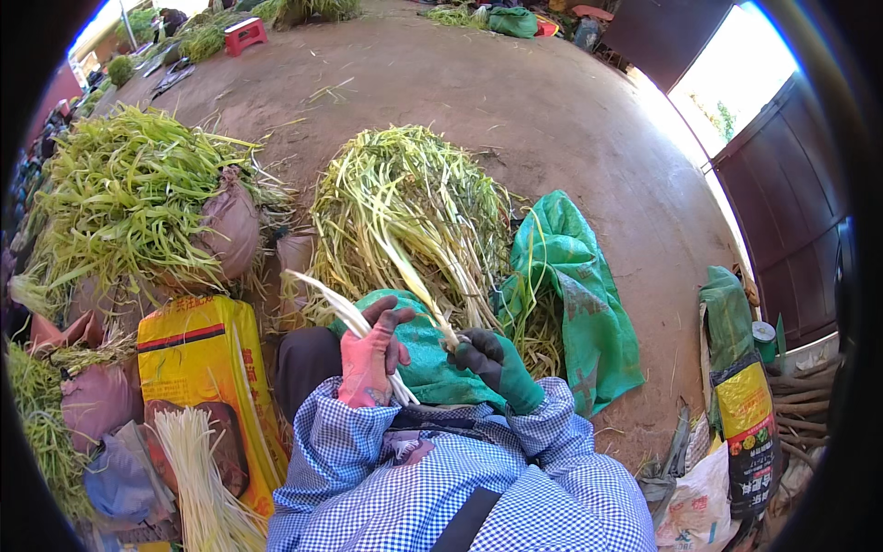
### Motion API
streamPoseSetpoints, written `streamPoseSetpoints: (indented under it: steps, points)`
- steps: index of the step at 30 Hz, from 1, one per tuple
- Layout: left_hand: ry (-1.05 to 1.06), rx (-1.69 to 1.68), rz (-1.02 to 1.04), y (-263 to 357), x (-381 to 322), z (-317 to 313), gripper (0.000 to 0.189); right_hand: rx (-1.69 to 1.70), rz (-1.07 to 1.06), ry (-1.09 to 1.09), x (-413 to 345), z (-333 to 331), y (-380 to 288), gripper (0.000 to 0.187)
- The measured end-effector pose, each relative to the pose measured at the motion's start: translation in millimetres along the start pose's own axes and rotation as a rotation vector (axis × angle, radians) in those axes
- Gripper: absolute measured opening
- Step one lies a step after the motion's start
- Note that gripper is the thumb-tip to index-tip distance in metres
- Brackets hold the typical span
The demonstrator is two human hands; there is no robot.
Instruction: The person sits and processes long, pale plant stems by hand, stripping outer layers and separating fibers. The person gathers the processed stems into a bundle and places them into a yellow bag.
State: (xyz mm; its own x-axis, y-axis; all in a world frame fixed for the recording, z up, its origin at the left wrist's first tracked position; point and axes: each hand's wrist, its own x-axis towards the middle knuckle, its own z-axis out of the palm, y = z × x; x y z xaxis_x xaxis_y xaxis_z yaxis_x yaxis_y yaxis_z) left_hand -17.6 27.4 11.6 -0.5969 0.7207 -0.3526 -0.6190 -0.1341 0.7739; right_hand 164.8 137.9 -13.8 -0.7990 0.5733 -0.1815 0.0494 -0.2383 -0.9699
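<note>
My left hand (376, 348), in a pink glove with dark fingertips, holds several peeled white stalks (334, 298) slanting up to the left. Held in my right hand (493, 362), gloved in green with dark fingers, is the base of a leafy stalk (414, 279) whose yellow-green leaves reach up over a large pile of long leafy plants (414, 200). Green woven plastic (441, 366) covers my lap beneath both hands. At the lower left, a bundle of pale stalks (200, 455) lies on a dark reddish board, on top of a yellow printed sack (186, 345).
Another leafy heap (131, 193) stands at the left. A green woven sack (593, 310) lies right of the pile. Farther off are a red stool (245, 36) and a person (170, 22). Sacks (745, 421) and branches (804, 400) lie at the right, near a metal door (786, 200).
</note>
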Motion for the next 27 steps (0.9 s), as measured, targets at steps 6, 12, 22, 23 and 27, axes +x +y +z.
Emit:
streamPoseSetpoints:
  steps: [6,12,22,23,27]
  points:
    - [-0.066,0.049,-0.113,-7.7,-5.7,4.0,0.043,0.009,0.117,-0.182,-14.9,7.8,-6.7,0.036]
    - [-0.119,0.024,-0.127,-3.0,-22.5,5.0,0.042,-0.330,0.030,-0.209,-16.4,12.3,-25.3,0.029]
    - [-0.158,0.206,-0.079,4.6,-52.7,22.9,0.030,0.065,-0.060,0.037,20.4,42.3,-44.8,0.034]
    - [-0.127,0.188,-0.064,2.3,-52.7,24.3,0.029,0.129,-0.063,0.088,21.4,48.1,-43.3,0.031]
    - [0.047,0.299,-0.075,-2.6,-49.0,24.2,0.029,-0.053,-0.229,0.190,23.7,46.8,-34.8,0.020]
